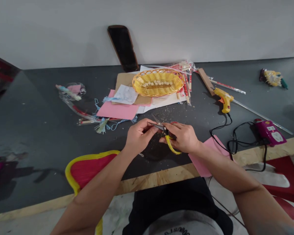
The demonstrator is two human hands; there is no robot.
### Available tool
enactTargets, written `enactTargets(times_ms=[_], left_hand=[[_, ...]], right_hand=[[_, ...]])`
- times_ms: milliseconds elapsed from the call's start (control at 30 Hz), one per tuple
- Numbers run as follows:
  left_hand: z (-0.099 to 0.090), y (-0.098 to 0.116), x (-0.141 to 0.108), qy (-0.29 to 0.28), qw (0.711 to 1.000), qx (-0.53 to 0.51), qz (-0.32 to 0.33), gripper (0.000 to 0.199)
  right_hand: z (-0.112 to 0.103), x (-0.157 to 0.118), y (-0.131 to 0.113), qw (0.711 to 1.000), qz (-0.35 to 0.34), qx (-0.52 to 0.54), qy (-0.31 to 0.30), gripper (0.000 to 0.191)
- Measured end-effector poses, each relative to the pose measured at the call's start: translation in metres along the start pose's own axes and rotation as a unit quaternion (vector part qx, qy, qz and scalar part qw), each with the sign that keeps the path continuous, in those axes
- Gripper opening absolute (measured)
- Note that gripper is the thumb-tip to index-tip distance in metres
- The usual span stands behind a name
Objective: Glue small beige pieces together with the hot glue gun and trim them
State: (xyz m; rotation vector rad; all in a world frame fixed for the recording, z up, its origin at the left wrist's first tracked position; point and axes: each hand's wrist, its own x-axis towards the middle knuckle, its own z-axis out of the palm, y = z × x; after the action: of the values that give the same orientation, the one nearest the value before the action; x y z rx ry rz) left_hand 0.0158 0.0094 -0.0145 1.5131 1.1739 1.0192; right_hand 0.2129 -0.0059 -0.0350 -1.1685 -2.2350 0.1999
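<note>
My right hand (183, 136) grips a pair of scissors (171, 146) by its yellow and red handles, the blades parted and pointing left. Close beside it, my left hand (140, 135) has its thumb and fingers pinched together at the blades; whatever they hold is too small to make out. Pale crumbs lie scattered on the dark table (88, 140) around the scissors. Beyond my hands, a yellow woven basket (158, 90) holds a row of small pale pieces and rests on papers.
Pink paper (119, 110) and tassels (102, 125) lie at the left. A phone (123, 47) leans on the wall. At the right are a yellow glue gun (224, 99), its cable and a purple box (270, 132). A red, yellow-edged piece (88, 169) lies by my left forearm.
</note>
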Motion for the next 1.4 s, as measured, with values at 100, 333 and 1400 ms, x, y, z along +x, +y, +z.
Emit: enactTargets(times_ms=[100, 333, 1400], left_hand=[[-0.0007, -0.0006, 0.0001, -0.008, 1.0, 0.0, 0.001, 0.005], [-0.0009, 0.003, -0.0001, -0.046, 0.998, -0.035, -0.019, 0.006], [-0.0029, 0.0044, 0.0001, 0.029, 0.996, 0.079, 0.009, 0.011]], right_hand=[[-0.0006, 0.0009, 0.0004, 1.0, -0.009, -0.007, 0.013, 0.058], [-0.0016, 0.0023, 0.0014, 0.999, -0.026, 0.015, 0.012, 0.062], [-0.0024, 0.0002, 0.001, 1.0, 0.01, -0.015, -0.017, 0.055]])
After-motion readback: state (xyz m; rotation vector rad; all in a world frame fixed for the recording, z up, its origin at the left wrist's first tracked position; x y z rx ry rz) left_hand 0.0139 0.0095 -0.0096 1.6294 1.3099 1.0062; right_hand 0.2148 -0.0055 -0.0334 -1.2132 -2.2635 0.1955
